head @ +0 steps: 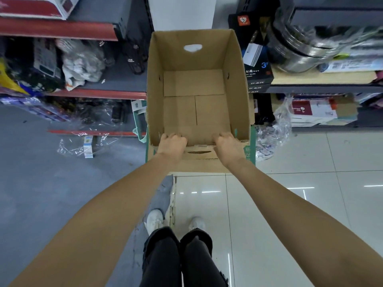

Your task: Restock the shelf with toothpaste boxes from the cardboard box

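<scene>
An open brown cardboard box (196, 59) sits straight ahead of me between two shelving units, and I see nothing inside it but its bare bottom flaps. My left hand (173, 141) grips the box's near rim on the left, fingers curled over the edge. My right hand (227, 141) grips the same rim on the right. One small white and blue carton (88, 146), maybe toothpaste, stands on the floor under the left shelf among clear plastic wrap.
The left shelf unit (83, 93) has red edges and holds bagged goods and dark packs. The right shelf (323, 88) carries steel pots, knife boxes and flat cartons. Crumpled plastic wrap (273, 129) lies right of the box. My feet stand on grey mat and white tile.
</scene>
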`<state>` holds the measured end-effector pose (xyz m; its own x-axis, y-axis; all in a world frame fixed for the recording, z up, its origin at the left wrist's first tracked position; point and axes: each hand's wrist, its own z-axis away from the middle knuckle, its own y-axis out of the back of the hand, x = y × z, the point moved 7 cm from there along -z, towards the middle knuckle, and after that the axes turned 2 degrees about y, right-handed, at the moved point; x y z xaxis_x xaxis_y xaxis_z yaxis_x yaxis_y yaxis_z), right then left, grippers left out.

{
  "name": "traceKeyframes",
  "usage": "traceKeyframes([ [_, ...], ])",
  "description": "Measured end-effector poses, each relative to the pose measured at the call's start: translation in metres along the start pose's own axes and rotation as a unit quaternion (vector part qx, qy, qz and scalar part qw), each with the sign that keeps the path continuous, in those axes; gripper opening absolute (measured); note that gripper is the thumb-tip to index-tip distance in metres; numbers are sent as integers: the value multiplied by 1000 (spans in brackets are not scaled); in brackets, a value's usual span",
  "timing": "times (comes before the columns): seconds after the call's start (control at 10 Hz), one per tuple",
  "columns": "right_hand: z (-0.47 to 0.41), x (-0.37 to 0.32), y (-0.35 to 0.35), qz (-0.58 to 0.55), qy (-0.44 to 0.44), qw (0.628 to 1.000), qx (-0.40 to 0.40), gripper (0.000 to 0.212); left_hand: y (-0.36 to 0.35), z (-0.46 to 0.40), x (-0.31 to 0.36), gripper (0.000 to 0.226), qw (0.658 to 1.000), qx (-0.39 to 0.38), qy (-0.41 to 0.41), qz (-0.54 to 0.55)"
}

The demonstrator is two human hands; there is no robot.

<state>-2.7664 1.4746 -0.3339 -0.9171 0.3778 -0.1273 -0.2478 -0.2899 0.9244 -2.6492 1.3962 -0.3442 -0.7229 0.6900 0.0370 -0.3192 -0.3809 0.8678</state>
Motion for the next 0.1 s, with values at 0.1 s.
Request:
traceKeyframes([
  [0.1, 21, 3, 26, -115, -18, 993, -17, 34, 30, 19, -2, 34, 998, 29, -9, 51],
])
